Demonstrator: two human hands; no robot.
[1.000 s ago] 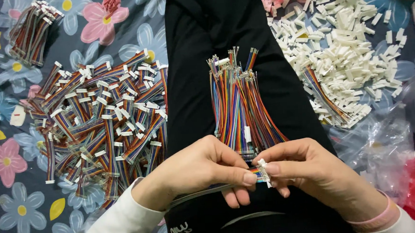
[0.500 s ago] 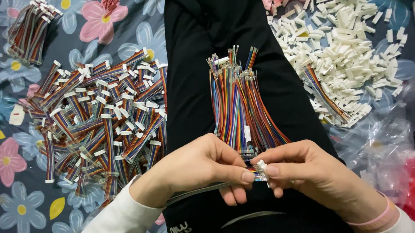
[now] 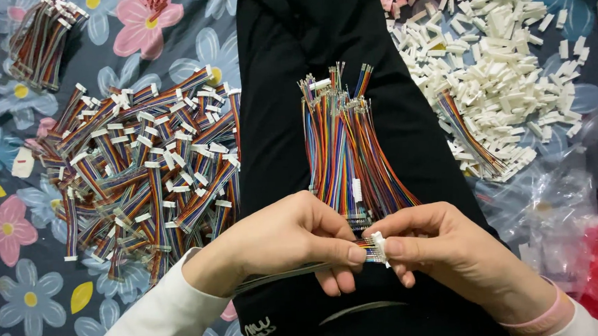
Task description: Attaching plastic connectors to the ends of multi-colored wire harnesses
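Patience pays here: with our left hand (image 3: 283, 247) pinched shut on the flat rainbow ribbon wire (image 3: 368, 250) and our right hand (image 3: 453, 255) pinching the small white plastic connector housing (image 3: 379, 247) over the black-clothed lap (image 3: 296, 120), we'd keep the wire ends level and push straight.

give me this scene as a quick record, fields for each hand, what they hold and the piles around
left hand: pinches a flat multicoloured ribbon wire near its end
right hand: holds a small white connector at the wire's tip
middle: loose wire bundle on black cloth
left side: pile of finished wires
right side: heap of white connectors
surface: floral cloth
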